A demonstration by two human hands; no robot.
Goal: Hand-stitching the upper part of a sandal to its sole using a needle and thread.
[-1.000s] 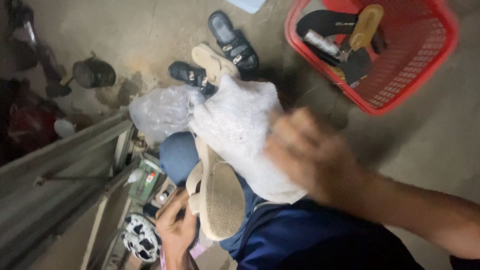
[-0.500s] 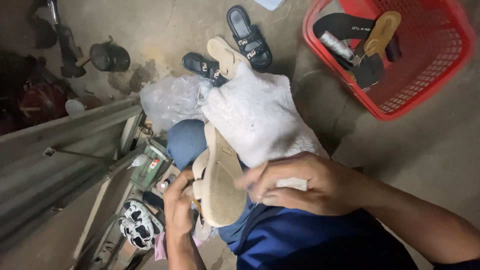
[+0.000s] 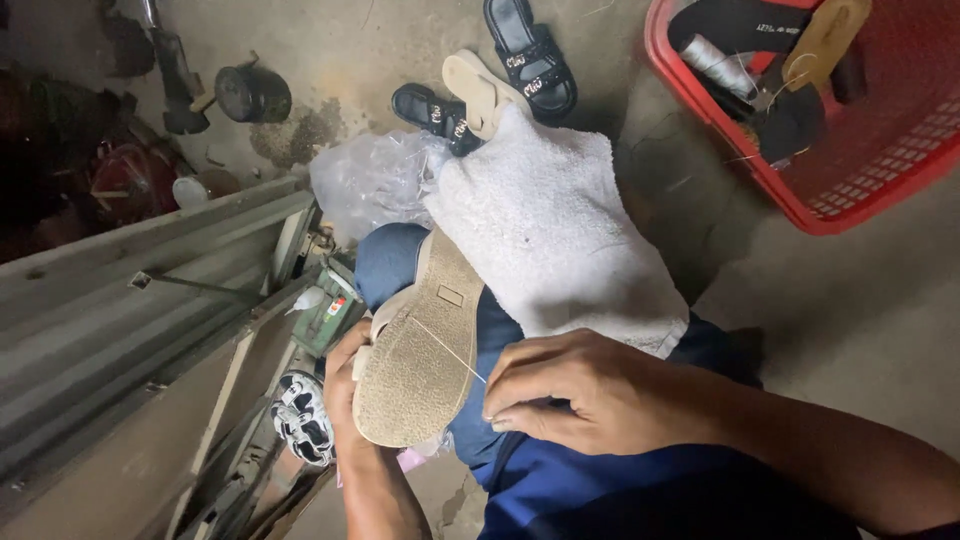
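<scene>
Down on the lap, seen from the head camera: beige sandal [image 3: 420,360] lying sole-up across a blue-trousered thigh, toe toward 6 o'clock, heel toward 12. Left hand [image 3: 345,375] wrapped around the sandal's edge at about 8 o'clock of the sole, fingers curled under and gripping it. Right hand [image 3: 575,390] just beside the sandal at 3 o'clock, fingertips pinched tight on a thin pale thread [image 3: 450,350] (needle, if any, too small to make out). Thread drawn taut, running from the pinch up and leftward across the sole toward 10 o'clock.

At 1 o'clock from the sandal, touching its heel end: white towel [image 3: 555,235] draped over the other knee. Beyond the towel at 11 o'clock, crumpled clear plastic bag [image 3: 370,180] on the concrete floor. Farther out at 12 o'clock, three more sandals close together: small black one [image 3: 430,110], beige one [image 3: 478,88] overlapping it, larger black one [image 3: 530,50] just beside.

Upper right at 2 o'clock, well apart from the hands: red plastic basket [image 3: 850,190] holding dark soles, a tan sole and a spool of pale thread [image 3: 712,62].

Left side at 9 o'clock: grey metal frame [image 3: 150,300], a small green box [image 3: 330,310] near the knee, a black-and-white patterned shoe [image 3: 300,415] just below the left hand. Far at 10 o'clock, dark round pot [image 3: 252,92] on the floor.
</scene>
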